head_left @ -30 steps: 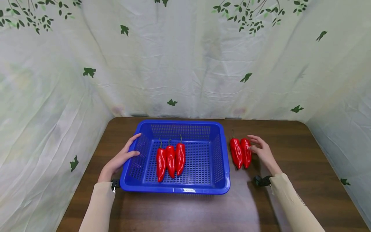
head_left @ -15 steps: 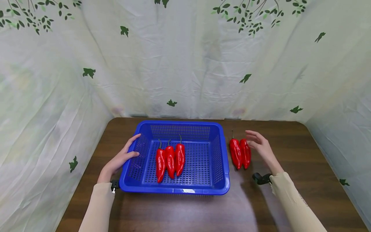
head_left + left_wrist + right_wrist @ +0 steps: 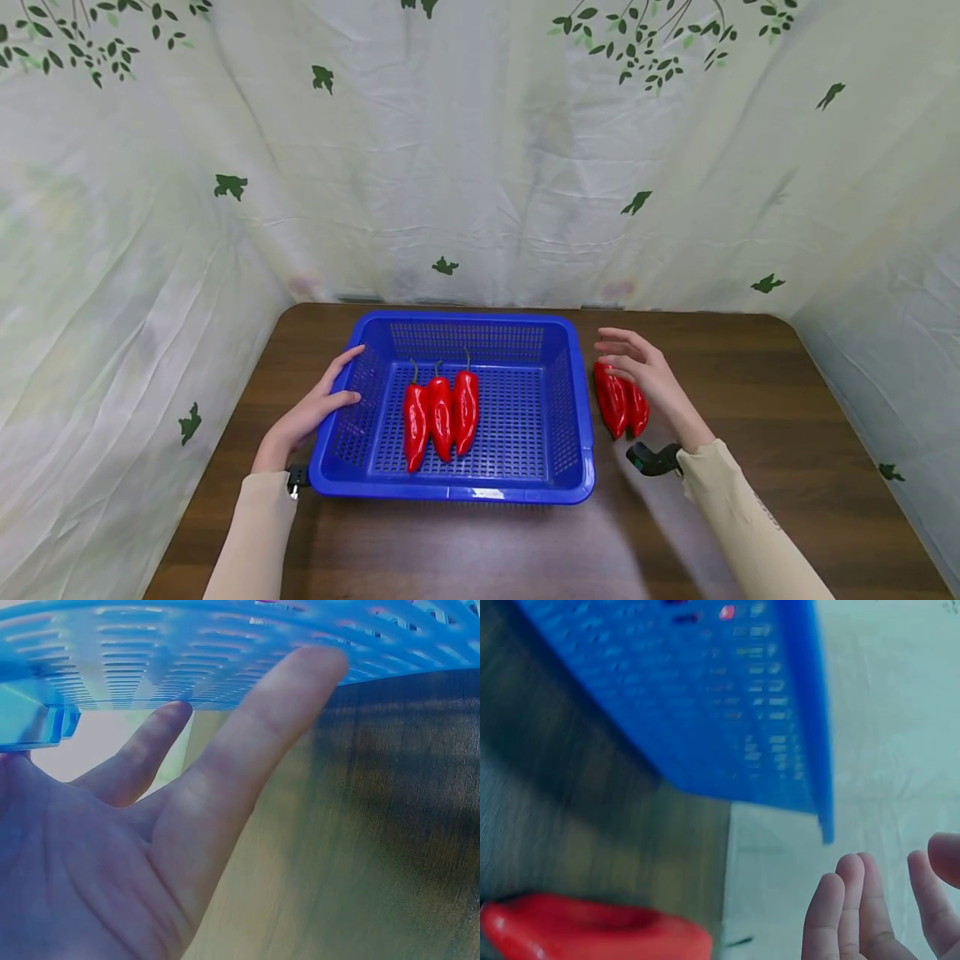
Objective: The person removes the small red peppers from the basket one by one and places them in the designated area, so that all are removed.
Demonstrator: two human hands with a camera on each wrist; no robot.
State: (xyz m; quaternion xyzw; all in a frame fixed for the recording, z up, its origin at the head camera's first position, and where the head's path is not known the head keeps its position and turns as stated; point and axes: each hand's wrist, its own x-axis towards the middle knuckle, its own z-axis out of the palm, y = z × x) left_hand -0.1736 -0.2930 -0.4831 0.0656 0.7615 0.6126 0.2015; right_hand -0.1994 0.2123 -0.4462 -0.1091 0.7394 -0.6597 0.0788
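Note:
My left hand rests with straight, spread fingers on the left side of a blue plastic basket. In the left wrist view, the thumb lies against the slotted wall. Three red peppers with green stems lie side by side on the basket floor. Right of the basket, my right hand hovers over two more red peppers, hiding their upper ends; the left one and the right one lie on the table. The right wrist view shows the right hand's fingers loosely extended, holding nothing.
The brown wooden table extends to the right and in front of the basket. A pale curtain with leaf prints hangs behind and at both sides. Each wrist bears a small black camera mount.
My right hand has shifted left and slightly away, from beside the right-hand pepper to above both loose peppers. The left hand, basket and peppers have stayed in place.

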